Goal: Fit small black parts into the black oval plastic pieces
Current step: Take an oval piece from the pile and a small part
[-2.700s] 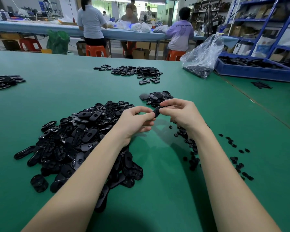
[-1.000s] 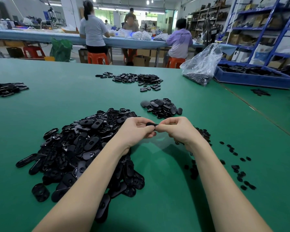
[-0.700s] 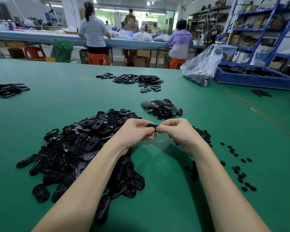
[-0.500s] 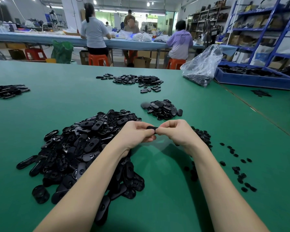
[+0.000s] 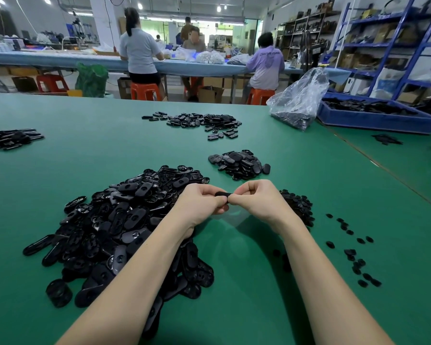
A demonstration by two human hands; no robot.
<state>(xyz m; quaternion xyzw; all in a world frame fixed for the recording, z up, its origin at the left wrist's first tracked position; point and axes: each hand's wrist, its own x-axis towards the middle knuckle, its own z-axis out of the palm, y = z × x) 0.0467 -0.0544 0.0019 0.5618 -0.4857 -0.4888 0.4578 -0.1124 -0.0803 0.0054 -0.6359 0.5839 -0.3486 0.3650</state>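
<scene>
- While both hands meet above the green bench [image 5: 234, 307], one black oval piece [image 5: 222, 194] is pinched between them; only its upper edge shows, so its face and socket are hidden.
- Left hand [image 5: 201, 204]: fingers curled, thumb and forefinger pinching the oval piece's left end.
- Right hand [image 5: 255, 199]: fingers curled, fingertips [image 5: 231, 199] pressed on the piece's right end. Whether a small part sits under them cannot be seen.
- Key relation: the piece lies directly between the two hands, long axis running left-to-right from one pinch to the other, roughly level. Neither hand is nearer; both touch it.
- Judgement: this looks like the press-in step, the right hand seating the small part while the left braces the piece.
- Supply: large heap of oval pieces [image 5: 124, 220] just left of and beneath the left wrist; cluster of small parts [image 5: 296, 205] just behind the right wrist, with loose small parts [image 5: 354, 255] scattered further right.
- Smaller pile [image 5: 239, 163] lies just beyond the hands; judged to be finished pieces, not confirmed.
- Risk (judgement): the part may go in skewed if the piece tilts within the pinch.
</scene>
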